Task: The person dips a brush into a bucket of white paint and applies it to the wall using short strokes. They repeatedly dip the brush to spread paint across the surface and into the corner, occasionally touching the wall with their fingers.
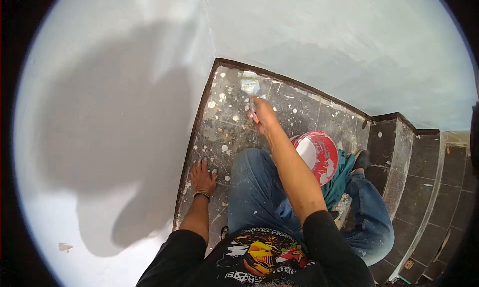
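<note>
My right hand (263, 115) is closed around the handle of a paintbrush (250, 84), its wide bristles pointing away from me and coated with pale paint. The brush is over the dark tiled landing, a little short of the far wall's base. Flat on the tiles near the left wall lies my left hand (203, 178), fingers spread, a bracelet at the wrist. A red bucket (327, 154) with white paint inside stands to the right of my right forearm, and a teal cloth (340, 177) lies beside it.
Pale walls (339, 42) meet in a corner ahead, edged by a dark skirting (299, 82). Paint spots cover the landing tiles (227, 132). Tiled steps (416, 197) drop away at the right, past my bent leg and shoe (362, 159).
</note>
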Tool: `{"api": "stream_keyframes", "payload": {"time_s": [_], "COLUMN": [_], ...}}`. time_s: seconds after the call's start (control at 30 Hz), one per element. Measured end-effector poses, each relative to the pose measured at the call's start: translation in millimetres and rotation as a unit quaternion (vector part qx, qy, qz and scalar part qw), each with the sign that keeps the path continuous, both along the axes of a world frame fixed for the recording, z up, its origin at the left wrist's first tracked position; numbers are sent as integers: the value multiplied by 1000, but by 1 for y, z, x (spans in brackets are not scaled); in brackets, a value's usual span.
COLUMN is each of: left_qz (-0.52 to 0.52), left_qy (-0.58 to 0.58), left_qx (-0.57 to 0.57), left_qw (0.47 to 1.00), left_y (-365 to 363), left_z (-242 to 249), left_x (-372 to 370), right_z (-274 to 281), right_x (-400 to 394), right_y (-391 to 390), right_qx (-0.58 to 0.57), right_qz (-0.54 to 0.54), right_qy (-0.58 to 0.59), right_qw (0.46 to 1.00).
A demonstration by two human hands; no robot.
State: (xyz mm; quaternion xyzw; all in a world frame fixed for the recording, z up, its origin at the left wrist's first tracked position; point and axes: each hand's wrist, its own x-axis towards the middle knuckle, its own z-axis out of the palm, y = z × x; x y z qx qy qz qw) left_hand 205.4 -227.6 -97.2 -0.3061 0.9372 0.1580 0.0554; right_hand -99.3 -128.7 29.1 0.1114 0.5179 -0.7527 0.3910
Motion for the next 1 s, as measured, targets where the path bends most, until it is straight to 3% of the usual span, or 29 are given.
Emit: {"api": "stream_keyframes", "payload": {"time_s": [0.4, 1.0], "left_qz": [1, -2], "left_qy": [-37, -53], "left_qx": [21, 32], "left_qw": [999, 998], "left_y": [-6, -9], "left_z": [6, 0], "left_x": [-6, -5], "right_z": [-23, -40], "right_x": [-31, -67], "right_y": [-65, -71], "right_qx": [8, -4], "right_qz": [-19, -29], "right_qy": [-39, -61], "right_qw": [999, 998]}}
